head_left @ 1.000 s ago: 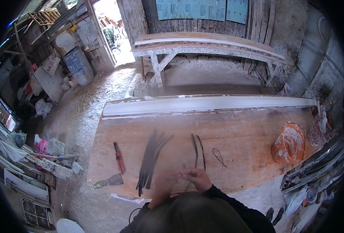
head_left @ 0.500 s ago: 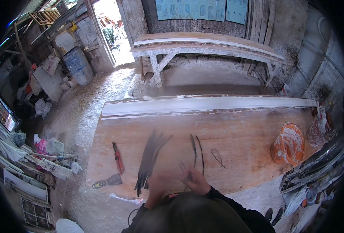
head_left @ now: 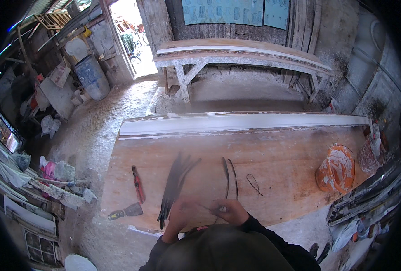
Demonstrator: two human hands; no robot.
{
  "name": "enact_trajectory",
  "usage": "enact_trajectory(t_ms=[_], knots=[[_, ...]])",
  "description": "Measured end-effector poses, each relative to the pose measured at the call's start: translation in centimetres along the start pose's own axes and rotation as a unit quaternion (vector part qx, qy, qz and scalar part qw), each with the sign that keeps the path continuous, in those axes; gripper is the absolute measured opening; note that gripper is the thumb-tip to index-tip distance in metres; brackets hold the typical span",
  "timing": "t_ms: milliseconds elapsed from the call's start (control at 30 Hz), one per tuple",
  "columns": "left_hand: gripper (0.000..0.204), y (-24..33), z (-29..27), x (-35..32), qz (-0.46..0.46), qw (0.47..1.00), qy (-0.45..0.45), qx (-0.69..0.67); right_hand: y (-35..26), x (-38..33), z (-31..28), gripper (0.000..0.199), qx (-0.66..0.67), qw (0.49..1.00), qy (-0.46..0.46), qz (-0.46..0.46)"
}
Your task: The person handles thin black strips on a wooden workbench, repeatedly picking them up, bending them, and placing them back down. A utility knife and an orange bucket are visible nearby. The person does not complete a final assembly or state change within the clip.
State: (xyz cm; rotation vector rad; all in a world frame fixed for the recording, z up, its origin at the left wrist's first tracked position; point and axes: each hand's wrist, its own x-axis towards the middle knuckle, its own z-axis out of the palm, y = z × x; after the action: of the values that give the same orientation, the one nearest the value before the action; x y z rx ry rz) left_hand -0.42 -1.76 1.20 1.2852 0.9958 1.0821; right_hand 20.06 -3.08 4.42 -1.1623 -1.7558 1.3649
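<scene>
Close to my body at the table's near edge, my left hand and my right hand are held almost together, both with closed fingers. Something thin seems to run between the fingertips, too small and blurred to name. A bunch of long thin black strips lies just beyond my left hand. Two single black strips rest beyond my right hand, with a small black loop to their right. Left of the bunch are a red-handled tool and a putty knife with a wide blade.
The wooden table carries a long white moulding along its far edge. An orange bucket smeared with white stands at the right. Behind is a long bench; a blue barrel stands near the doorway.
My right hand has drawn slightly toward my body, and my left hand has shifted a little. The strips and tools on the table stay where they were.
</scene>
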Motion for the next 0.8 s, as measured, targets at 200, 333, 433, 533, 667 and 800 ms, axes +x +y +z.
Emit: enact_trajectory(t_ms=[200,333,433,533,667,800], knots=[[0.042,3.0,3.2,0.6,-0.033,0.977,-0.157,0.140,2.3,0.5,1.4,0.015,0.348,0.934,0.056,0.060],[0.036,1.0,3.2,0.1,-0.085,0.983,-0.119,0.112,2.3,0.5,1.5,0.015,0.402,0.908,0.071,0.093],[0.030,2.6,3.3,0.4,-0.033,0.983,-0.114,0.138,3.0,0.5,1.5,0.017,0.424,0.896,0.105,0.076],[0.025,2.7,3.6,0.3,0.044,0.967,-0.075,0.240,2.4,0.3,1.0,0.018,0.391,0.911,0.095,0.090],[0.021,1.1,3.6,0.2,0.070,0.964,-0.066,0.247,2.3,0.3,1.1,0.018,0.404,0.907,0.095,0.078],[0.018,1.4,3.6,0.3,0.016,0.976,-0.092,0.198,2.8,0.3,1.2,0.017,0.402,0.908,0.101,0.062]])
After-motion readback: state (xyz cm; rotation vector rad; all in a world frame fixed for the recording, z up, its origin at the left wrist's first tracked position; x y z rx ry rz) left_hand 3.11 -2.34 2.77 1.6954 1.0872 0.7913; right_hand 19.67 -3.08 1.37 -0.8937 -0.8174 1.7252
